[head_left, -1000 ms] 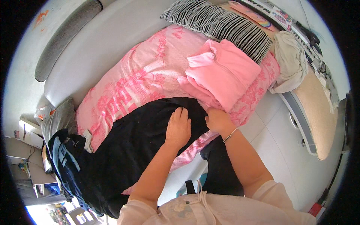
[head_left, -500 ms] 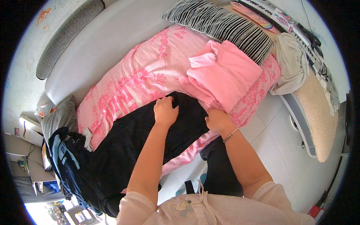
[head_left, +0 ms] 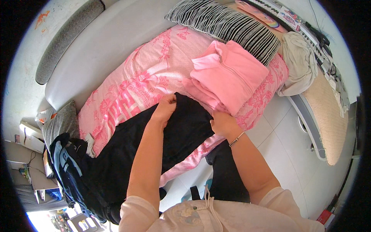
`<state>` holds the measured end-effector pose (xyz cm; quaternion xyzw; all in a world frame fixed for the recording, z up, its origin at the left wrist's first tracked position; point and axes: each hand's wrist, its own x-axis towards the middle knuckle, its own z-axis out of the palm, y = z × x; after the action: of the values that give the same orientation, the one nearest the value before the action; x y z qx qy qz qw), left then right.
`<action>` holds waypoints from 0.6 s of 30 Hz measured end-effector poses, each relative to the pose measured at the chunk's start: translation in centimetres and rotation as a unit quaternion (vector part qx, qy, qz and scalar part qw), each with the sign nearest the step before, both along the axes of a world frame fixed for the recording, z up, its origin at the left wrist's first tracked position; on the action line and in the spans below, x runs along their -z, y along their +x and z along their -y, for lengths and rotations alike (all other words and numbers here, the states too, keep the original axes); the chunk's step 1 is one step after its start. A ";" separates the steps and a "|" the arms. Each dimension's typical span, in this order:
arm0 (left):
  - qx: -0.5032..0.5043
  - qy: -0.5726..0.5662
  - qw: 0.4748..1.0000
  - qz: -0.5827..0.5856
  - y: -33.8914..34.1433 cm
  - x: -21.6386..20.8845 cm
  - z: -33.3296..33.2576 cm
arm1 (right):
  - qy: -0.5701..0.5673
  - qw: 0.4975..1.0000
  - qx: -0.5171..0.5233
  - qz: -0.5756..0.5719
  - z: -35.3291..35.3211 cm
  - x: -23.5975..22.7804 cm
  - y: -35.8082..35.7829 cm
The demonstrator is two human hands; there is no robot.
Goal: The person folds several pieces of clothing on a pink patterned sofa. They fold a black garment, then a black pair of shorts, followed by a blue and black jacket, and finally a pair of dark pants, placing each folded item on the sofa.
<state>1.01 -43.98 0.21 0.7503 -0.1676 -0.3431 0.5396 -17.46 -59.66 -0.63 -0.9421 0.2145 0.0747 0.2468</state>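
Observation:
A black garment (head_left: pixel 189 129) lies spread over a pink patterned cover (head_left: pixel 139 83), its kind not clear from what shows. My left hand (head_left: pixel 166 109) is closed on its far edge, fingers curled over the fabric. At the right edge of the same cloth, my right hand (head_left: pixel 224 124) grips with bent fingers, just below a folded pink zip jacket (head_left: pixel 232 75). The cloth between my hands is fairly flat. Its other end runs left into a heap of dark blue clothes (head_left: pixel 63 164).
A black-and-white striped pillow (head_left: pixel 228 27) rests at the back of the sofa (head_left: pixel 96 46). Crumpled pale cloth (head_left: pixel 299 65) hangs over the beige seat (head_left: pixel 320 120) at right, beside a keyboard (head_left: pixel 266 11). White floor tiles (head_left: pixel 278 147) show below.
My left hand has shifted slightly left and farther away along the black garment's edge, drawing the fabric flatter. My right hand has hardly moved.

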 end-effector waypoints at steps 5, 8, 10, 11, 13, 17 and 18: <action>0.003 0.094 0.995 0.046 -1.1 -1.3 0.6 | 0.003 1.000 -0.001 -0.002 -0.2 -0.7 0.0; -0.076 0.018 0.973 -0.217 -0.2 -0.8 0.8 | -0.001 1.000 -0.002 -0.004 -0.1 -0.7 -0.1; -0.084 0.029 0.981 -0.175 0.5 0.2 0.7 | 0.001 1.000 -0.001 -0.008 -0.2 -1.0 -0.2; -0.088 0.034 0.984 -0.154 0.9 0.7 0.5 | 0.003 1.000 0.000 -0.009 -0.2 -1.2 -0.3; -0.072 0.013 0.986 -0.149 1.2 0.7 0.7 | 0.016 1.000 0.003 -0.026 0.0 -1.2 -0.4; -0.179 -0.013 0.961 -0.213 0.1 -0.4 2.1 | 0.014 0.999 0.009 -0.036 0.2 -0.9 -0.6; -0.165 -0.018 0.963 -0.214 0.8 0.4 1.8 | 0.016 0.999 0.007 -0.040 0.2 -0.9 -0.5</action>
<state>1.79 -45.81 -0.18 0.6672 0.0717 -0.3986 0.6251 -17.92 -59.85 0.31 -0.9326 0.2298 0.1137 0.2539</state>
